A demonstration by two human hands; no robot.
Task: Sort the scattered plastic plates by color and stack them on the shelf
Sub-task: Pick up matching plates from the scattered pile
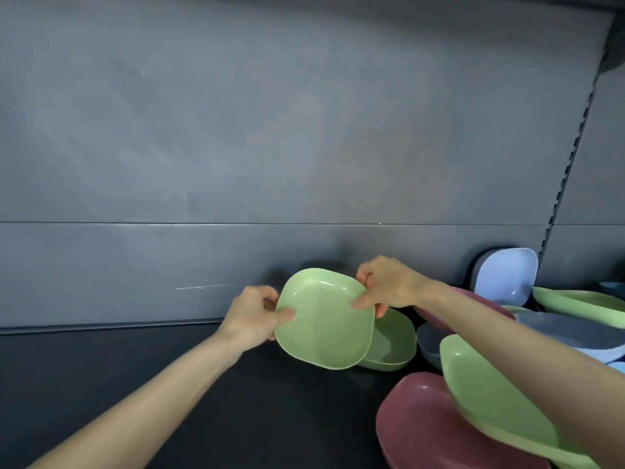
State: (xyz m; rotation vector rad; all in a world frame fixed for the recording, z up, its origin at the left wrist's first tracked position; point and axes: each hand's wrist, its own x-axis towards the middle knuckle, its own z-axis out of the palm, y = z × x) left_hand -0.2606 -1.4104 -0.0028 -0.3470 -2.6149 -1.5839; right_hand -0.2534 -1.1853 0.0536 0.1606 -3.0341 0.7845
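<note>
A light green square plate [324, 319] is held tilted above the dark shelf [135, 384]. My left hand [253, 316] pinches its left rim, thumb on the inside. My right hand [385, 286] pinches its upper right rim. Just behind and below it, another green plate [392, 343] lies flat on the shelf. To the right sits a jumble of plates: a large green one [490, 397] leaning on a dark red one [416, 424], a grey one [427, 346], and a pale blue one [507, 275] propped against the back wall.
The grey back panel [270, 130] rises behind the shelf, with a slotted upright [568, 170] at the right. More green [581, 302], grey [568, 330] and dark red [439, 319] plates pile up at the far right.
</note>
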